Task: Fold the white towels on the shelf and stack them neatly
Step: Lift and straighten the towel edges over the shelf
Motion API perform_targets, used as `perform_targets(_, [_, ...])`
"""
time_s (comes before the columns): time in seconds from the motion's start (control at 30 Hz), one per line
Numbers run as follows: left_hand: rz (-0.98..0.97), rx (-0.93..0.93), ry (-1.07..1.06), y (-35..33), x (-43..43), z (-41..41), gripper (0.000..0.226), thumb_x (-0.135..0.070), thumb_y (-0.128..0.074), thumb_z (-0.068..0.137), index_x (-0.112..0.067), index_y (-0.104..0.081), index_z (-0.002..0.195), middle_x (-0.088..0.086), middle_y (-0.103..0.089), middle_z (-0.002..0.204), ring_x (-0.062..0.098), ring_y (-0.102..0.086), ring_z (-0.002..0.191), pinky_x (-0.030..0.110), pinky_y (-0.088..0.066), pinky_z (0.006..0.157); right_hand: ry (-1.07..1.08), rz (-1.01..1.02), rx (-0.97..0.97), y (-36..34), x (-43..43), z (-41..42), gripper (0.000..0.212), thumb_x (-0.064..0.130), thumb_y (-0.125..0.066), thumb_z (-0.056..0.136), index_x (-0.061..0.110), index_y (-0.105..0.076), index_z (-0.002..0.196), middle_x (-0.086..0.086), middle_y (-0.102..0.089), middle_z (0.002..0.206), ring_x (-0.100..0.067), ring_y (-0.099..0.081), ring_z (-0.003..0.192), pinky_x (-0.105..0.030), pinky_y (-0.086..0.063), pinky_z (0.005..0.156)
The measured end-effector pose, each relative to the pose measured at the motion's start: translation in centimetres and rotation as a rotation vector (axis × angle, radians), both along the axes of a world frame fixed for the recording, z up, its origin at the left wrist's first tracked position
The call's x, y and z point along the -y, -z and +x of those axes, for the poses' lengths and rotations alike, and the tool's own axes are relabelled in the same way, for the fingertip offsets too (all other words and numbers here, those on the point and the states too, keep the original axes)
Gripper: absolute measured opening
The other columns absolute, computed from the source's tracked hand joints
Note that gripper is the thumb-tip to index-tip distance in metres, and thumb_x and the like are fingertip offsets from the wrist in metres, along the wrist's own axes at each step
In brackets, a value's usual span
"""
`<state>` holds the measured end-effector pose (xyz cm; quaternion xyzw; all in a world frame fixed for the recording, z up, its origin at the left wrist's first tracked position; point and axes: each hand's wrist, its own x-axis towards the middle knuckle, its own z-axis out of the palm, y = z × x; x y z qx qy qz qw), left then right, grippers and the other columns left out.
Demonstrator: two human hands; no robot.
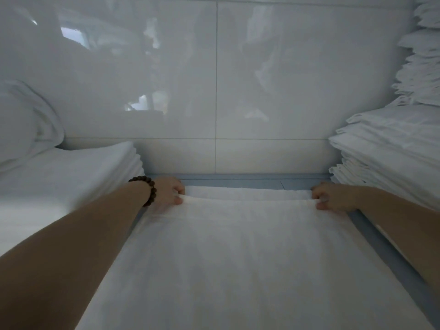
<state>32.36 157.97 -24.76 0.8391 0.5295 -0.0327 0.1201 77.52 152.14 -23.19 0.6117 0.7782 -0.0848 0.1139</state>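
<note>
Towel, near end: the white towel [238, 258] lies flat on the shelf in front of the person. Its near end runs out of the bottom of the view.
Long axis: appears to run from the person towards the wall; the pinched edge lies crosswise, left to right.
Forearms: both reach forward along the towel's sides, the left one wearing a dark bead bracelet [148, 190].
Left hand [170, 192]: at the far left corner, fingers curled, thumb and fingers pinching the upper layer's edge.
Right hand [332, 196]: same pinch at the far right corner.
Which hand is nearer: neither; both sit about level at the far edge, the full towel width apart.
Layers: the pinched edge stops just short of a second white layer's edge beyond it.
Shelf [262, 181]: a grey-blue strip shows bare between the towel and the wall.
Sides: a folded stack [71, 177] to the left, a taller folded stack [385, 151] to the right.
Far: glossy tiled wall [214, 79].
Judgement: the next move turns on that crosswise edge; both hands must travel together to keep it square.
</note>
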Motion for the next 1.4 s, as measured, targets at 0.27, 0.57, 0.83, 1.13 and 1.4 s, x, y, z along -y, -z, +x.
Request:
perform_targets(0.27, [0.236,-0.004,-0.037,0.2,2.3,0.2,0.012,-0.035,-0.063,0.085,-0.031,-0.055,0.078,-0.005,-0.043,0.089,0.019,-0.052,0.094,0.030,-0.042,0.084,-0.037,0.198,0.058,0.7,1.5,-0.2,0.026,0.022,-0.057,0.089,0.026,-0.041,0.068,0.000,-0.043,0.090,-0.014,-0.043,0.088,-0.024,-0.025,0.069])
perform_targets(0.57, [0.456,-0.029,-0.026,0.0,7.3,0.4,0.018,-0.040,-0.056,0.089,-0.029,-0.067,0.098,-0.009,-0.044,0.120,0.011,-0.043,0.114,0.032,-0.030,0.096,-0.001,0.429,0.091,0.8,6.9,-1.8,0.023,0.034,-0.058,0.082,0.036,-0.042,0.066,0.008,-0.046,0.108,-0.016,-0.046,0.105,-0.031,-0.028,0.077])
perform_targets(0.83, [0.410,0.359,-0.084,-2.3,11.7,0.8,0.014,-0.024,-0.066,0.086,-0.014,-0.068,0.096,0.000,-0.036,0.100,0.017,-0.042,0.091,0.027,-0.036,0.084,0.043,0.597,-0.346,0.6,11.1,-3.0,0.008,0.010,-0.072,0.077,0.007,-0.068,0.071,-0.004,-0.046,0.098,-0.022,-0.054,0.081,-0.025,-0.029,0.068])
perform_targets(1.13, [0.361,0.543,-0.182,-8.6,17.9,-0.2,0.006,-0.022,-0.054,0.094,-0.021,-0.056,0.100,0.004,-0.042,0.099,0.022,-0.049,0.086,0.024,-0.032,0.076,0.230,0.672,-0.523,-4.9,16.3,-3.0,0.009,0.012,-0.071,0.080,0.004,-0.068,0.080,-0.008,-0.050,0.092,-0.029,-0.056,0.087,-0.028,-0.035,0.077])
perform_targets(1.4, [0.401,0.461,-0.227,-16.9,24.5,-2.0,0.014,-0.016,-0.052,0.095,-0.006,-0.061,0.095,0.003,-0.045,0.096,0.020,-0.047,0.086,0.026,-0.034,0.079,0.260,0.654,-0.525,-14.2,23.1,-1.6,0.009,0.005,-0.066,0.084,-0.004,-0.066,0.083,-0.020,-0.061,0.087,-0.034,-0.058,0.081,-0.031,-0.035,0.071])
